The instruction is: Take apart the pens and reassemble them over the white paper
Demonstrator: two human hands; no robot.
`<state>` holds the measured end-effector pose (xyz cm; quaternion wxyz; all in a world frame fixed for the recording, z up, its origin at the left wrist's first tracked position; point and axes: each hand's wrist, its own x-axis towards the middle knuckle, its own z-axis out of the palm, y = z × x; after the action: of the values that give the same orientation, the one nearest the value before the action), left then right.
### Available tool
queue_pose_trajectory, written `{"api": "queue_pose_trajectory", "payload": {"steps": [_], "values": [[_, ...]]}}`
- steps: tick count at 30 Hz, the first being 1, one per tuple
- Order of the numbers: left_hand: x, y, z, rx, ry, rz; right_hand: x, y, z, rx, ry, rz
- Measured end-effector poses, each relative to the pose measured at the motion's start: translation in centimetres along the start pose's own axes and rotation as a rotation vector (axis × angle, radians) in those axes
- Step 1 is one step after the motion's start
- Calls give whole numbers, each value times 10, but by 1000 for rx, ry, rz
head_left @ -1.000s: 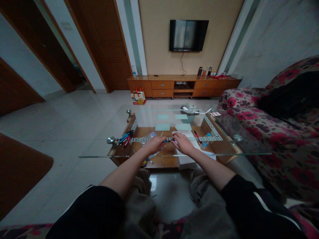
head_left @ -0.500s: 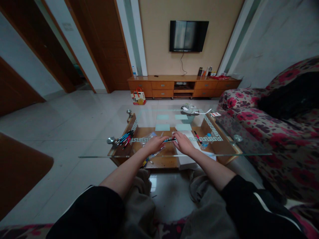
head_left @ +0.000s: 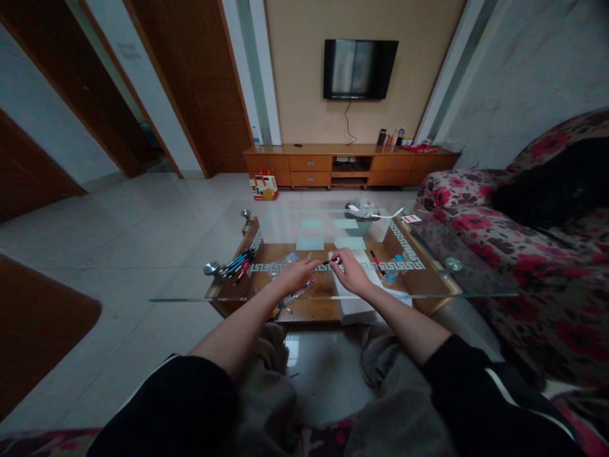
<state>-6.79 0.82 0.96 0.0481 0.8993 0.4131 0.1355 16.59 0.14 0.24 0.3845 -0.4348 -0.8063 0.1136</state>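
Over the glass table (head_left: 280,219) my two hands meet around a slim dark pen (head_left: 327,262). My left hand (head_left: 297,277) pinches its left end, and most of that end is hidden by the fingers. At the other end, the fingertips of my right hand (head_left: 351,271) are closed on the pen. A bundle of blue, black and red pens (head_left: 239,263) lies on the tabletop to the left. To the right of my right hand is a red and black pen (head_left: 375,259).
Under the glass, the wooden shelf (head_left: 309,311) bears a white stack (head_left: 354,308) and clear plastic packaging. A blue-capped bottle (head_left: 394,271) is at the right. Beyond the table stands a basket (head_left: 360,227), and a floral sofa (head_left: 476,216) is to the right.
The pen and my right fingertips have risen slightly, and the pen now tilts up towards the right. My right fingers have shifted their hold. The left hand has barely moved.
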Motion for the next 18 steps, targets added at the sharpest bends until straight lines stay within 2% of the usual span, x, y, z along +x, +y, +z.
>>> {"api": "queue_pose_trajectory", "payload": {"steps": [18], "values": [[0,1,-1,22,-33,-36,2,6,0,94,111,43]]}}
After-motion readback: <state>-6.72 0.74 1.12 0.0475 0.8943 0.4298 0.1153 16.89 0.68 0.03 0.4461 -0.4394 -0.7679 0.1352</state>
